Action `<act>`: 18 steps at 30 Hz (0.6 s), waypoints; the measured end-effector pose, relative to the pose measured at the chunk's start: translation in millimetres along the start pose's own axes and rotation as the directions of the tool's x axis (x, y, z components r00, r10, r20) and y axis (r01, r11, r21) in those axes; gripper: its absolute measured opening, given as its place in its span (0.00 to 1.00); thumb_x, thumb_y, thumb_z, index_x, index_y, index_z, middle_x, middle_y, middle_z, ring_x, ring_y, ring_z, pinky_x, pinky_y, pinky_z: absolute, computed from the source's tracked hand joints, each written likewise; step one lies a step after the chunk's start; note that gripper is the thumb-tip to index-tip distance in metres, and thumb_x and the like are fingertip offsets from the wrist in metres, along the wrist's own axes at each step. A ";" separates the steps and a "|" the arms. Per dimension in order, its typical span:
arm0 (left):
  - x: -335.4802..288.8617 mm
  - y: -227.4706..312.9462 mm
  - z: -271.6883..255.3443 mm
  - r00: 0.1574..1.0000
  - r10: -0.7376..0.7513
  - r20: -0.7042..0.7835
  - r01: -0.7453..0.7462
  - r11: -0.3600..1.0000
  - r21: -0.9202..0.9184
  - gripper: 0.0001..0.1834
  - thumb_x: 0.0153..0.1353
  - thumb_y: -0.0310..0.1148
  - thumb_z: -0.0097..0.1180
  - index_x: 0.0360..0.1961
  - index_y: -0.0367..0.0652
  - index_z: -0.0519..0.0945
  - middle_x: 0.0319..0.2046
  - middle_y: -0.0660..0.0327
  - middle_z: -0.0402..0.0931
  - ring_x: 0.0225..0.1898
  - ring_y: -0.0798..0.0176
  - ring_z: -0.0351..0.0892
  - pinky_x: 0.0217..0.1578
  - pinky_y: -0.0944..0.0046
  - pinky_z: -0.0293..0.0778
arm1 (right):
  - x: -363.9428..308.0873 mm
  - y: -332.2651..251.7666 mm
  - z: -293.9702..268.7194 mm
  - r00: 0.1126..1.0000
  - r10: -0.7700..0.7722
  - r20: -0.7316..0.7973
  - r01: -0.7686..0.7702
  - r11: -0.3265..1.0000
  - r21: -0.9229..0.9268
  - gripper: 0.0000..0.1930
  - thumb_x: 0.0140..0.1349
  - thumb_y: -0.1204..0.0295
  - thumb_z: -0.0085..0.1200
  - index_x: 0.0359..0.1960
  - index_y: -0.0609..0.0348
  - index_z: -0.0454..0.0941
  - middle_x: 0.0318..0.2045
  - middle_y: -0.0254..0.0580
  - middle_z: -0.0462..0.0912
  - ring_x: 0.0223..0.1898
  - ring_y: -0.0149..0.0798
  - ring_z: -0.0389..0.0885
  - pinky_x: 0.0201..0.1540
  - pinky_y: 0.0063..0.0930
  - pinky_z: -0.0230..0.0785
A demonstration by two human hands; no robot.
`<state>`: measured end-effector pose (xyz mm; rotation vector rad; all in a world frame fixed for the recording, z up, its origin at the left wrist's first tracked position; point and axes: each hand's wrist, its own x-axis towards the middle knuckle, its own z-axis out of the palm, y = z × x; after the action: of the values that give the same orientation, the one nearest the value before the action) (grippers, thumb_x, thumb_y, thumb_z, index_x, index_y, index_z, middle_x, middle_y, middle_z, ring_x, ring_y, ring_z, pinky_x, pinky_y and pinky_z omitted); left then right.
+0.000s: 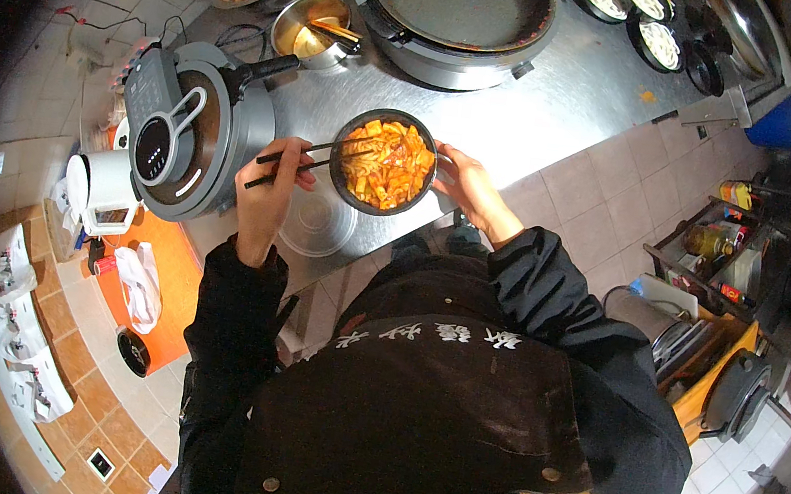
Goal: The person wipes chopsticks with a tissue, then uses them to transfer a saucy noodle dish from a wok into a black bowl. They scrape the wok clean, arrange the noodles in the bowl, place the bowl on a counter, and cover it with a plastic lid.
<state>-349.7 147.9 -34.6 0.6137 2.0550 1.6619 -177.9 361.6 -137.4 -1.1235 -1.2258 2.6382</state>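
A round black bowl (338, 170) of orange-red sauced food (395, 164), pieces and strands mixed, is in front of me at the metal counter's near edge. From its right, my right hand (472, 189) grips the bowl, fingers at the rim and side. Closed around a pair of dark chopsticks (328, 153), my left hand (273, 189) is at the bowl's left side. The chopstick tips reach over the rim to the food. Whether the bowl rests on the counter or is lifted slightly, I cannot tell.
Behind the bowl stands a large round cooker with a black pan (457, 5). A steel pot (308, 32) holding utensils and a grey appliance (204, 132) are at the left. Small black bowls of white noodles (658, 45) sit far right. Shelving (707, 253) stands right.
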 end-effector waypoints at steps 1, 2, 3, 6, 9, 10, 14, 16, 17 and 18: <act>-1.1 -0.6 1.4 1.000 0.017 0.002 -0.017 1.000 -0.026 0.13 0.68 0.33 0.53 0.40 0.31 0.80 0.28 0.58 0.79 0.25 0.71 0.78 0.25 0.72 0.75 | 0.0 -0.5 0.1 1.000 0.005 -0.003 -0.005 1.000 -0.006 0.24 0.74 0.57 0.36 0.64 0.60 0.65 0.60 0.44 0.69 0.62 0.36 0.65 0.58 0.32 0.64; 0.1 -2.3 3.5 1.000 0.007 0.014 -0.007 1.000 -0.018 0.13 0.68 0.33 0.54 0.40 0.31 0.80 0.28 0.59 0.79 0.24 0.71 0.78 0.25 0.72 0.75 | -0.3 -1.0 0.2 1.000 0.007 0.000 -0.007 1.000 -0.006 0.24 0.74 0.57 0.36 0.64 0.60 0.65 0.60 0.44 0.69 0.62 0.36 0.65 0.58 0.32 0.64; 3.2 -5.2 6.7 1.000 0.012 0.028 -0.012 1.000 -0.021 0.12 0.67 0.33 0.54 0.40 0.31 0.80 0.27 0.59 0.79 0.24 0.71 0.78 0.25 0.72 0.75 | -0.6 -1.5 0.3 1.000 0.009 0.004 -0.009 1.000 -0.007 0.24 0.74 0.57 0.36 0.64 0.60 0.65 0.60 0.44 0.69 0.62 0.36 0.65 0.58 0.32 0.64; 13.0 -17.3 14.4 0.998 -0.004 0.057 0.003 1.000 0.006 0.11 0.67 0.31 0.55 0.40 0.32 0.81 0.27 0.60 0.79 0.23 0.72 0.77 0.24 0.73 0.74 | -1.3 -2.7 0.4 1.000 0.019 0.008 -0.019 1.000 -0.009 0.24 0.74 0.57 0.36 0.64 0.60 0.65 0.60 0.45 0.69 0.63 0.36 0.65 0.59 0.32 0.64; 27.3 -33.3 21.4 0.992 -0.047 0.117 0.043 0.998 0.039 0.11 0.66 0.31 0.54 0.39 0.33 0.80 0.25 0.60 0.79 0.22 0.72 0.78 0.24 0.73 0.74 | -1.2 -2.6 0.3 1.000 0.021 0.009 -0.022 1.000 0.003 0.24 0.74 0.57 0.36 0.64 0.59 0.65 0.60 0.44 0.69 0.62 0.36 0.65 0.58 0.31 0.64; 31.5 -38.4 22.7 0.987 -0.079 0.140 0.072 0.996 0.052 0.11 0.66 0.31 0.54 0.39 0.33 0.80 0.25 0.61 0.79 0.21 0.72 0.78 0.24 0.74 0.74 | -0.9 -2.4 0.5 1.000 0.018 0.011 -0.018 1.000 0.005 0.24 0.74 0.57 0.36 0.64 0.59 0.65 0.60 0.43 0.69 0.61 0.35 0.66 0.57 0.31 0.65; 39.2 -56.4 24.7 0.988 -0.148 0.039 0.147 0.989 0.017 0.15 0.69 0.37 0.48 0.38 0.34 0.79 0.29 0.57 0.81 0.23 0.66 0.81 0.27 0.68 0.78 | -1.1 -2.9 0.7 1.000 0.026 0.014 -0.026 1.000 0.013 0.23 0.74 0.58 0.36 0.63 0.58 0.65 0.59 0.41 0.70 0.59 0.33 0.67 0.55 0.29 0.65; 35.7 -65.2 27.8 0.983 -0.181 -0.011 0.180 0.981 -0.076 0.16 0.69 0.38 0.47 0.37 0.34 0.78 0.30 0.56 0.81 0.25 0.63 0.82 0.29 0.66 0.79 | -1.5 -3.6 1.5 0.999 0.025 0.021 -0.026 1.000 0.009 0.23 0.74 0.58 0.37 0.63 0.58 0.66 0.59 0.40 0.70 0.58 0.32 0.67 0.55 0.28 0.65; 33.9 -69.0 28.8 0.978 -0.204 -0.036 0.198 0.972 -0.125 0.17 0.69 0.38 0.46 0.37 0.34 0.78 0.30 0.55 0.81 0.26 0.62 0.82 0.30 0.66 0.80 | -1.8 -4.2 1.9 1.000 0.025 0.019 -0.025 1.000 0.008 0.23 0.74 0.58 0.37 0.63 0.58 0.66 0.59 0.40 0.70 0.58 0.32 0.67 0.55 0.28 0.65; 31.9 -72.5 28.6 0.976 -0.217 -0.027 0.209 0.961 -0.182 0.17 0.70 0.39 0.47 0.37 0.34 0.78 0.31 0.55 0.81 0.27 0.62 0.83 0.31 0.65 0.80 | -2.1 -4.7 2.2 1.000 0.024 0.017 -0.024 1.000 0.007 0.23 0.74 0.58 0.37 0.63 0.57 0.66 0.58 0.40 0.70 0.58 0.32 0.67 0.55 0.28 0.65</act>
<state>-364.3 175.6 -112.7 0.2844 1.9005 1.7214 -179.0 362.7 -132.0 -1.1242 -1.2125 2.6731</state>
